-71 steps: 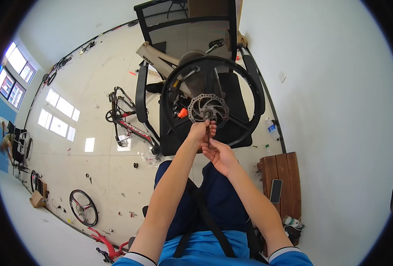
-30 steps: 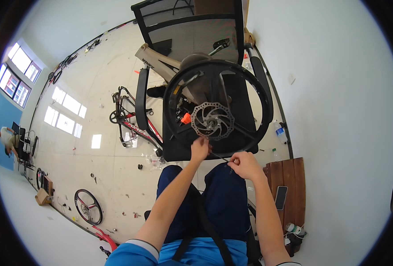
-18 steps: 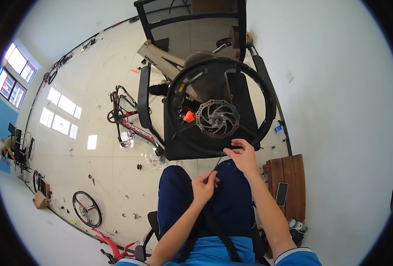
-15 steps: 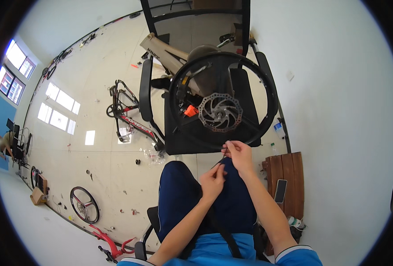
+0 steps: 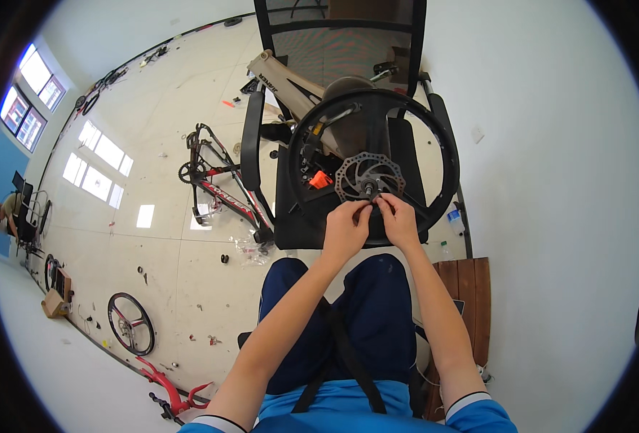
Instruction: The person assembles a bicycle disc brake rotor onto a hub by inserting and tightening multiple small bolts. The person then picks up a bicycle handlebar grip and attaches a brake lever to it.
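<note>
A black bicycle wheel [image 5: 447, 148] lies on the seat of a black office chair [image 5: 299, 229] in front of me. The silver brake disc [image 5: 350, 173] is at its hub, facing up. My left hand [image 5: 346, 229] and my right hand [image 5: 400, 224] meet at the disc's near edge, just below the hub axle [image 5: 368, 187]. Thumb and fingers of both hands are pinched together; whatever lies between them is too small to make out. Beyond the disc, partly under the wheel, are a beige bicycle frame [image 5: 288, 84] and an orange piece [image 5: 321, 180].
Left on the floor lie a red-and-black bicycle frame [image 5: 227, 200], a loose wheel [image 5: 148, 326] and a red fork [image 5: 166, 390]. To my right stand a brown wooden bench [image 5: 472, 289] and a bottle [image 5: 455, 221]. A person [image 5: 8, 211] bends at the far left.
Both hands have moved forward from above my lap to the brake disc. The thin dark thing earlier between my fingers can no longer be made out. My view has shifted slightly.
</note>
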`<move>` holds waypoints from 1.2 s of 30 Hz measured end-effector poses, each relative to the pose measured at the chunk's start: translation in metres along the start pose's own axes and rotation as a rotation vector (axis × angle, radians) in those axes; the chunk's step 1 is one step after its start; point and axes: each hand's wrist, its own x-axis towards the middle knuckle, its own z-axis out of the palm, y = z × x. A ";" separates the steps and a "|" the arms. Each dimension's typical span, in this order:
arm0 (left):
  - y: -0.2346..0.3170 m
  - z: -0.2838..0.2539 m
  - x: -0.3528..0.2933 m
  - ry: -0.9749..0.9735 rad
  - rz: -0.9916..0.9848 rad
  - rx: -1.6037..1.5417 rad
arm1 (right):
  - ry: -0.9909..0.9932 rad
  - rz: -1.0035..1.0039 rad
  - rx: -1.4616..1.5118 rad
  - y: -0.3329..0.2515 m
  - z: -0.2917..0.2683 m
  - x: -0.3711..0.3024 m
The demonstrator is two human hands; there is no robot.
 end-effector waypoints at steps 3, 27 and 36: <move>-0.003 0.008 0.013 -0.027 0.000 0.020 | -0.046 0.090 -0.028 -0.012 -0.004 0.001; -0.015 0.038 0.004 0.033 -0.165 -0.117 | 0.107 -0.129 -0.104 0.004 0.005 -0.009; -0.012 0.039 0.002 0.020 -0.153 -0.092 | 0.128 -0.094 -0.008 0.013 0.007 -0.009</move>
